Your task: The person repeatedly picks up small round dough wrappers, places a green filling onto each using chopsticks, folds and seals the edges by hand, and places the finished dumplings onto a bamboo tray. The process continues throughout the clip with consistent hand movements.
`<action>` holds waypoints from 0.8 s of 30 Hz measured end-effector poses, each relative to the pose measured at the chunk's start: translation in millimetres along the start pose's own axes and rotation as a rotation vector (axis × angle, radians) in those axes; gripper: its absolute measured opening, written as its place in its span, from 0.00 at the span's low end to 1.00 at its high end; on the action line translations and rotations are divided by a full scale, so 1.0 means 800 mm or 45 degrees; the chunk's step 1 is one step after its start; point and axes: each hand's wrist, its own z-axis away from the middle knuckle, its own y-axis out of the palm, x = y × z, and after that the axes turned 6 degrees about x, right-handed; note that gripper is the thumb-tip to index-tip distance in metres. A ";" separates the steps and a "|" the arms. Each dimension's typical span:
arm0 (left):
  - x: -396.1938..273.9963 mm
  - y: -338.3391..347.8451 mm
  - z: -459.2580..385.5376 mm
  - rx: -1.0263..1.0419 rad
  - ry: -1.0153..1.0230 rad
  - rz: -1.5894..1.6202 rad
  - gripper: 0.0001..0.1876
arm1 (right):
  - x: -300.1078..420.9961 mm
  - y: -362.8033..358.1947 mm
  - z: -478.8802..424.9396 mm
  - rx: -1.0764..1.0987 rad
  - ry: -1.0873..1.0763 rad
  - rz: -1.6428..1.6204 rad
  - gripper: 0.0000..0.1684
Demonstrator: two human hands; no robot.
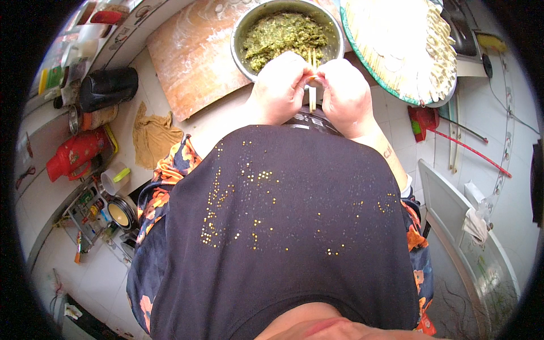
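My left hand (281, 87) and my right hand (346, 95) meet at the near rim of a steel bowl (236, 44). Their fingertips pinch a small piece of dumpling dough (313, 80), mostly covered by the fingers. A pair of wooden chopsticks (313, 101) passes between the hands, its far ends over the bowl; which hand holds it I cannot tell. Chopped green filling (284, 36) lies in the bowl. To the right, a round stalk tray (369, 55) with a green rim carries rows of shaped dumplings (437, 63) along its right side, partly washed out by glare.
A floured wooden board (195, 55) lies under and left of the bowl. Further left are a tan cloth (154, 136), a red vacuum flask (78, 153) and a plastic cup (114, 178). A red dustpan (424, 121) and a white panel (450, 199) stand at right.
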 end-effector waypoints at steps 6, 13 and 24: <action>-0.003 0.003 -0.012 0.028 -0.383 0.474 0.17 | -0.005 0.007 0.009 -0.149 0.637 -0.782 0.07; -0.002 -0.003 -0.013 0.317 -0.957 1.415 0.18 | -0.006 -0.002 0.014 -0.092 1.078 -1.220 0.11; -0.006 0.004 -0.014 0.335 -1.006 1.320 0.24 | -0.015 0.010 0.027 -0.108 0.891 -0.890 0.07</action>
